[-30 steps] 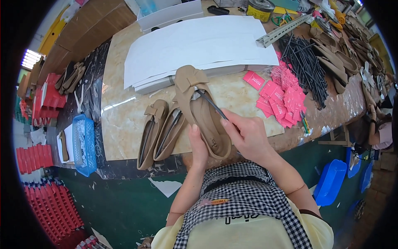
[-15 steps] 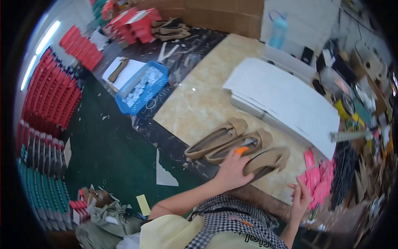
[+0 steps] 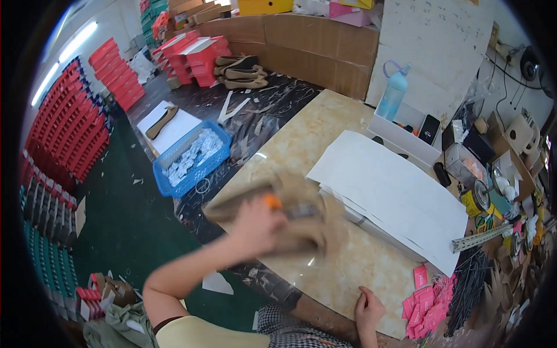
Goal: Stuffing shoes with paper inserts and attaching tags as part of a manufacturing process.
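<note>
My left hand [image 3: 258, 223], with an orange cover on one finger, is closed on tan flat shoes [image 3: 243, 203] above the marbled tabletop [image 3: 336, 113]. Hand and shoes are smeared by motion, so I cannot tell whether it grips one or several. Bow-like trim at the toe ends points right. Near the table's front edge, my right hand [image 3: 369, 310] has its fingers curled in, thumb raised, with nothing visible in it. Beside it lies a heap of pink packets [image 3: 426, 307].
White sheets [image 3: 389, 191] lie stacked on the right. Behind them stands a white tray [image 3: 400, 139] with a blue bottle [image 3: 394, 93]. A blue basket [image 3: 194, 159] of small pale pieces sits left, near a single shoe [image 3: 161, 122]. Black ties [image 3: 473, 290] lie far right.
The shoes have shifted left across the tabletop with my left hand. My right hand's fingers, spread apart before, are now curled. The whole view has tilted up.
</note>
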`<state>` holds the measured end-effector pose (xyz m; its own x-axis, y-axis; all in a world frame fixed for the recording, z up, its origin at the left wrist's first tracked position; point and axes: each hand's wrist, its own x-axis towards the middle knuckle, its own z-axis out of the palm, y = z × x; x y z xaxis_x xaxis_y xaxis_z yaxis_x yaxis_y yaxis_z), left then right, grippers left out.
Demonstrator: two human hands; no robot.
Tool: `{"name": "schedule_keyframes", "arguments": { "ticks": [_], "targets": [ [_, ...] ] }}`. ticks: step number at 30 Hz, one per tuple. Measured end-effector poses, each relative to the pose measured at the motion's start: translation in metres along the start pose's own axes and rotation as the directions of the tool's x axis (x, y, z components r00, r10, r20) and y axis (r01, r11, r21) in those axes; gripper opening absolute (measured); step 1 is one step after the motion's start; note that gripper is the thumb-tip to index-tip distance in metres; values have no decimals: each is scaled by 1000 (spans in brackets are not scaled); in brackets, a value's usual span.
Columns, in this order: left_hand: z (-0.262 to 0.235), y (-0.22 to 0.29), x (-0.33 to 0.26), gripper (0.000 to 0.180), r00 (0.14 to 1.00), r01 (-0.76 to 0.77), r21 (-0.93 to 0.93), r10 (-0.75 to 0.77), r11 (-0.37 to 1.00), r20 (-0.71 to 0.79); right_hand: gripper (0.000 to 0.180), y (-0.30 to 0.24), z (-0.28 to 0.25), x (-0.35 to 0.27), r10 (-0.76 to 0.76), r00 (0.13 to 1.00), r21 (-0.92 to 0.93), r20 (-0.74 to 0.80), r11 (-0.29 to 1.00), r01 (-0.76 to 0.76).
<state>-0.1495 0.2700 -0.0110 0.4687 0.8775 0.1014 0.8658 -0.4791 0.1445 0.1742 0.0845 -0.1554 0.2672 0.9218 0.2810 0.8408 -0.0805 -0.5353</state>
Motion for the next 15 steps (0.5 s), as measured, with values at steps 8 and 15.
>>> {"name": "schedule_keyframes", "arguments": {
  "ticks": [8, 15],
  "targets": [
    [-95, -129, 295, 45, 714, 84, 205, 85, 975, -695, 19, 4, 1, 11, -52, 998, 50, -21, 997, 53],
    [76, 179, 251, 59, 704, -685, 141, 699, 715, -124, 23, 50, -14, 11, 37, 996, 377, -82, 926, -3]
  ]
}}
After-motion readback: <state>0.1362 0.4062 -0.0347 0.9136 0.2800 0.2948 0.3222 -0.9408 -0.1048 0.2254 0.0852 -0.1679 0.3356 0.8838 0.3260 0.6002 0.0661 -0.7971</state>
